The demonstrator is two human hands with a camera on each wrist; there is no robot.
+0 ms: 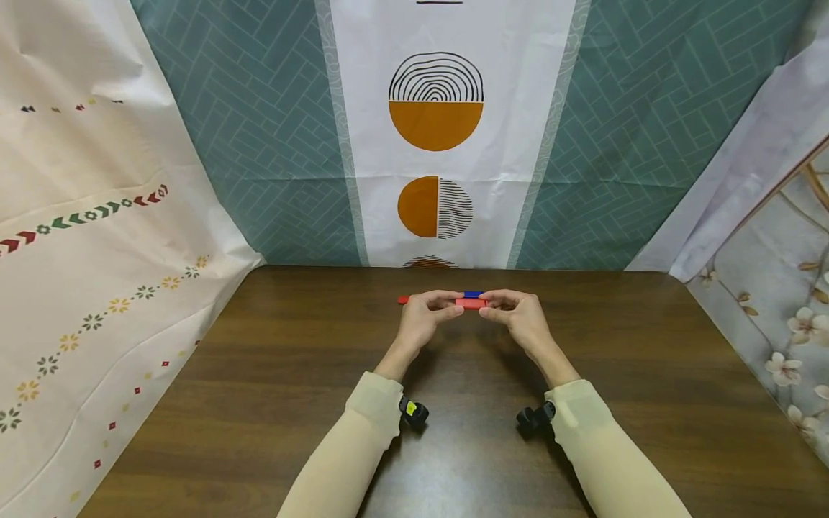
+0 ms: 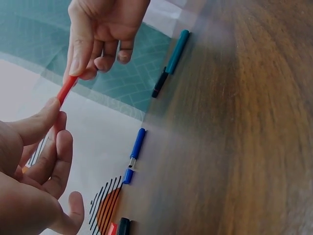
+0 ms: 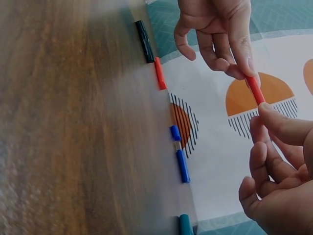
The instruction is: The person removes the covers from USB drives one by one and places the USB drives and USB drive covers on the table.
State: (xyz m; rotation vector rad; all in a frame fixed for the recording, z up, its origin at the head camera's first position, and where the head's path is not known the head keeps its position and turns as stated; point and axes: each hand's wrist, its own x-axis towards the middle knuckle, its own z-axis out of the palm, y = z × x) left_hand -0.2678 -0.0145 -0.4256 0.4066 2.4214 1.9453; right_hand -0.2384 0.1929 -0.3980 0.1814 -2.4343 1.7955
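Observation:
In the head view both hands are raised near the back of the table. My left hand (image 1: 421, 316) and my right hand (image 1: 523, 315) pinch opposite ends of a slim red marker piece (image 1: 471, 304) between thumb and fingers. The fingertips cover its ends, so I cannot tell whether it is the cap or the barrel. In the right wrist view, the red piece (image 3: 255, 91) spans the short gap between the two thumbs. Beyond the hands lies a blue marker (image 3: 182, 166), its blue cap (image 3: 175, 132) at one end with a pale section between.
Along the table's back edge lie a black marker piece (image 3: 144, 41) and another red piece (image 3: 160, 73), end to end. A teal marker (image 2: 177, 51) with a black part (image 2: 159, 82) lies on the other side. A patterned cloth (image 1: 434, 165) hangs behind the wooden table (image 1: 291, 374).

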